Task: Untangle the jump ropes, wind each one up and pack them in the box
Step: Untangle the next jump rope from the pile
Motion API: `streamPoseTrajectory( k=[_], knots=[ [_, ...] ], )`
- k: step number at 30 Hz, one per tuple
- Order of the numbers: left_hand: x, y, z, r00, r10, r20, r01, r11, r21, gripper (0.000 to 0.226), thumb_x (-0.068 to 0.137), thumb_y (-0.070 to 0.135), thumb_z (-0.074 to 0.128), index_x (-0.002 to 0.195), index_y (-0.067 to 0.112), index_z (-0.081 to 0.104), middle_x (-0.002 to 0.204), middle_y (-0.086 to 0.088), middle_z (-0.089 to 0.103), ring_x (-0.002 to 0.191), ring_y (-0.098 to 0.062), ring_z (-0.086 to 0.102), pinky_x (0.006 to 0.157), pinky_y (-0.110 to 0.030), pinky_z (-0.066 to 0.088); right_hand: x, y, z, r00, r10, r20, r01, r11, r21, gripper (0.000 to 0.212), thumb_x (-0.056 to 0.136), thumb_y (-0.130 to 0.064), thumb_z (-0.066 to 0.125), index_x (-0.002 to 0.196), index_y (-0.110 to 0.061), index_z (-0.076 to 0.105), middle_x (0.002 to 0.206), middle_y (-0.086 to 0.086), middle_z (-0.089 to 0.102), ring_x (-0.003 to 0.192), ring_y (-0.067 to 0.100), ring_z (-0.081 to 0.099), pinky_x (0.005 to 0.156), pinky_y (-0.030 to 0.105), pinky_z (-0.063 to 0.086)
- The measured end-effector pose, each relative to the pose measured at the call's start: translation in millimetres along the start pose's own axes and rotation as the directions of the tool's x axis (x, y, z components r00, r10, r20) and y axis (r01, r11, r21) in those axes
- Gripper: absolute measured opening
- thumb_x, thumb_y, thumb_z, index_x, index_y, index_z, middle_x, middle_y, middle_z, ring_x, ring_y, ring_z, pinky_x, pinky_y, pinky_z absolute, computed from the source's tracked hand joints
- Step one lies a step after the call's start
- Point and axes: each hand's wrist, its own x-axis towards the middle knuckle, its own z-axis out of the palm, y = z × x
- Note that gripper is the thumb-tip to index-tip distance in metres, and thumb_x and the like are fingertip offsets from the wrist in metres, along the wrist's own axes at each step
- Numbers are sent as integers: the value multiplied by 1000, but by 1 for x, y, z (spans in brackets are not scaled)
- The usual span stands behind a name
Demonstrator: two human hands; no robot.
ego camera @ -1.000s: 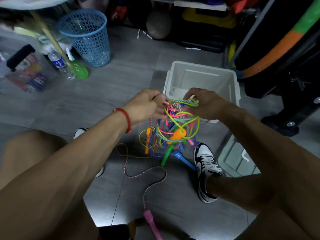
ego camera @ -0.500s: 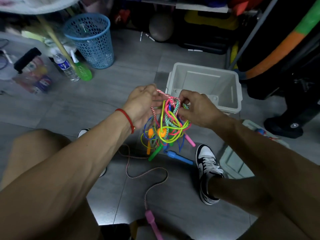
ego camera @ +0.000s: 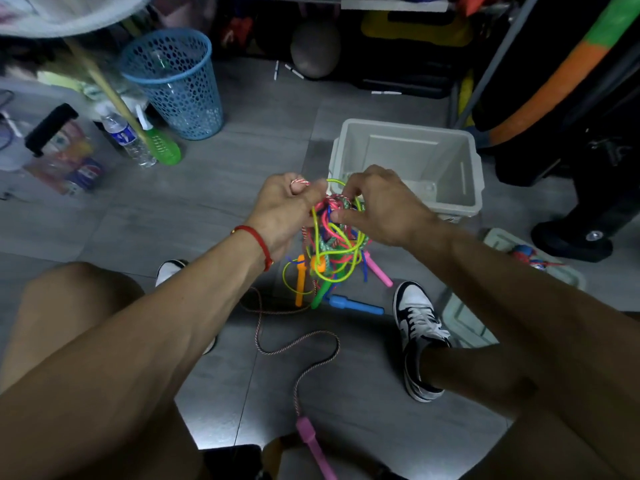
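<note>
The single head-worn camera looks forward and steeply down, close over the person's forearms toward the floor [ego camera: 242, 161].

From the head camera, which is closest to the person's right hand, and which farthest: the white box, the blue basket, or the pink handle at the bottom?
From the right hand:
1. White box, just beyond it, right.
2. Pink handle, on the floor below, near the person.
3. Blue basket, far upper left.
</note>
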Motion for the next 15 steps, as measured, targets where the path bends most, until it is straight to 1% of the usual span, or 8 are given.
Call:
streamPoseTrajectory(
  k=[2,4,6,7,9,11,13,15],
  knots=[
    [2,3,-1,998,45,-53,-42,998,51,36,97,16,63,70,21,39,73,-10,50,72,-25,57,68,-38,53,5,7,0,1000,1,28,-1,1000,14,28,84,-32,76,105,-15,69,106,8,61,107,28,56,84,32,46],
    [5,5,-6,990,124,-63,-113,983,147,37,91,25,65,66,24,37,68,-6,47,68,-20,54,66,-37,50,8,11,-5,998,24,64,-25,999,21,22,83,-26,76,102,-17,69,96,3,61,103,24,58,76,27,41],
    [10,6,-13,990,131,-50,-115,962,247,33,84,35,63,63,23,41,58,4,50,60,-17,56,65,-35,52,11,18,-12,993,67,93,-70,997,22,18,81,-25,77,98,-20,71,99,4,65,105,25,61,77,24,41],
    [15,6,-18,991,120,-66,-99,960,261,29,84,35,62,64,23,45,60,2,56,59,-20,60,65,-41,58,13,24,-15,990,100,99,-100,995,-4,20,82,-28,76,100,-18,72,106,8,67,108,28,61,81,24,44],
    [18,9,-26,991,63,-120,-43,986,161,26,93,18,59,73,22,44,74,-13,63,59,-25,68,65,-46,62,16,41,-22,977,197,84,-192,979,-64,31,83,-32,73,104,-10,72,112,14,67,109,32,62,90,31,50],
    [21,9,-32,994,3,-114,1,1000,30,26,99,8,53,80,18,40,80,-20,64,57,-27,69,61,-42,61,16,56,-28,949,299,99,-296,954,-43,26,81,-22,68,98,-2,70,95,17,73,92,32,71,80,36,59],
    [19,10,-33,997,-48,-52,45,997,-70,16,102,11,51,88,11,44,87,-27,68,63,-33,72,63,-45,63,14,61,-25,929,346,129,-342,938,-51,23,79,-12,65,98,0,65,83,18,74,82,32,73,73,40,62],
    [15,9,-30,996,-94,13,95,984,-151,16,103,12,48,88,7,46,91,-30,70,73,-37,74,68,-49,62,13,62,-21,944,310,113,-298,948,-113,27,82,-10,65,107,1,62,98,20,72,94,36,70,81,43,59]
  ],
)
